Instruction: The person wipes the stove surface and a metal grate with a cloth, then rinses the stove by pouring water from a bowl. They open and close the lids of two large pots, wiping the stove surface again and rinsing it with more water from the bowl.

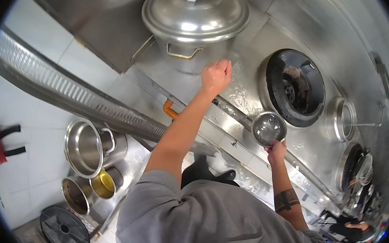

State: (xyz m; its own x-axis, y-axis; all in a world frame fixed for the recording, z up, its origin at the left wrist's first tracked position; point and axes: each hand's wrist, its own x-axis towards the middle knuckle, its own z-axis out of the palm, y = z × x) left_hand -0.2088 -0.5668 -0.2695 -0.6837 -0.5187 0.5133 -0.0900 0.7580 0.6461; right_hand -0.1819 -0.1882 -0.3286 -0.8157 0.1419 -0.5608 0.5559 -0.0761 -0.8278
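My right hand (276,150) grips the near rim of a small round metal bowl (255,137) with clear liquid, apparently water, in it. The bowl is over the front edge of the steel counter, left of the black burner ring. My left hand (217,77) is stretched forward over the wet counter, its fingers curled into a fist. The inside of that fist is hidden, and its skin looks wet. Just beyond it stands a large lidded stockpot (194,17), with a side handle (184,55) facing me.
A black wok burner (295,87) is set in the steel counter (247,87), with another metal ring (342,118) further right. On the left are a steel pot (83,147), a yellow container (103,184) and a floor fan (65,229). Another person (352,230) is at lower right.
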